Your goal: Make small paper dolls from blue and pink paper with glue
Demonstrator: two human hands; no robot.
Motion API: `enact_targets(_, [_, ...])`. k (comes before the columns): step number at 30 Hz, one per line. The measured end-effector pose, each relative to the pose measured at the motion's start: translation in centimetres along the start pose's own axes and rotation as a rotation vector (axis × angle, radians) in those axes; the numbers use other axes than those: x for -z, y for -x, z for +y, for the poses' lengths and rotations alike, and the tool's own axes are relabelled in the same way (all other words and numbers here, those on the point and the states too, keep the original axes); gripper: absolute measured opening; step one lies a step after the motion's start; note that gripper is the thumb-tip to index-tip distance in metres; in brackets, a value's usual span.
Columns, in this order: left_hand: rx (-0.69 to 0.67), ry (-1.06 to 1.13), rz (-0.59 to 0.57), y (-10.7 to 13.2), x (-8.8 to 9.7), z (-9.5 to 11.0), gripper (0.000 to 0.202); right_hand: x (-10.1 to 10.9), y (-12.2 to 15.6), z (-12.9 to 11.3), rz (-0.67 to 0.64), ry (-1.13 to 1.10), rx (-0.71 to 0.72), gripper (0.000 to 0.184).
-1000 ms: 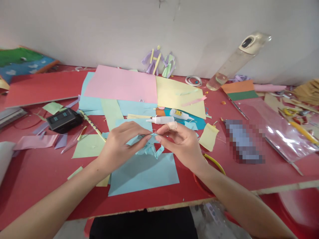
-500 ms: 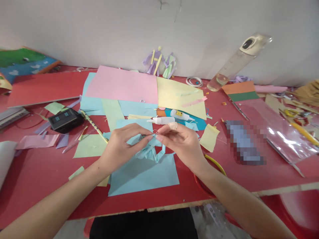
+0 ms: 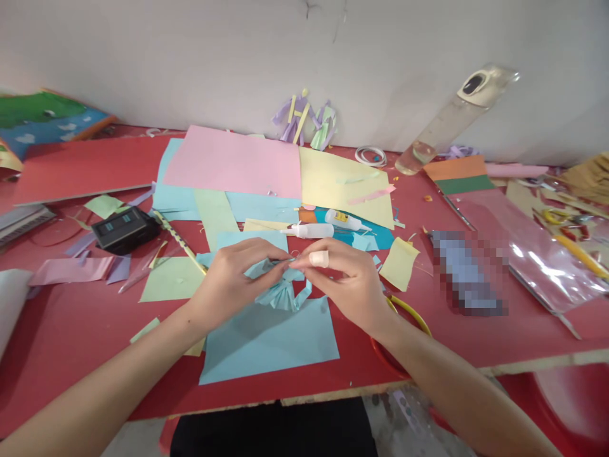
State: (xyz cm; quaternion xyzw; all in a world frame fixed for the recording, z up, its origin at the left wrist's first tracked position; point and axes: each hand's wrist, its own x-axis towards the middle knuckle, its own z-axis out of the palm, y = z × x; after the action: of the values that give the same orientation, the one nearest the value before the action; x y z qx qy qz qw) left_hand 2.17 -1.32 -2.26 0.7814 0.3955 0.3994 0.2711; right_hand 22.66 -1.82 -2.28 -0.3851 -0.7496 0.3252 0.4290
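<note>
Head view: the left hand [image 3: 238, 273] and right hand [image 3: 347, 279] meet at the fingertips, both pinching the top of a pleated blue piece [image 3: 281, 297]. It hangs over the far part of a blue sheet [image 3: 271, 349], whose near edge stops short of the table's [image 3: 304, 386] front edge, a red strip between. Just beyond the fingers lies a glue bottle [image 3: 314, 230]; green paper [image 3: 166, 282] flanks the left hand. The right forearm partly hides a yellow-red loop [image 3: 415, 313], leaving less room there.
</note>
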Motion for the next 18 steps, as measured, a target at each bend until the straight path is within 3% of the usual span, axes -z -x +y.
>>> enact_targets(5, [0.090, 0.120, -0.072, -0.19, 0.47, 0.09, 0.010, 0.17, 0.01, -0.18, 0.035, 0.019, -0.004, 0.017])
enact_targets(12, [-0.031, 0.096, -0.061, -0.17, 0.52, -0.07, 0.015, 0.17, 0.19, 0.20, 0.088, -0.012, 0.025, 0.027])
enact_targets(18, [-0.048, 0.105, -0.070, -0.26, 1.05, -0.68, 0.022, 0.37, 0.03, 0.17, 0.109, -0.040, -0.017, 0.026])
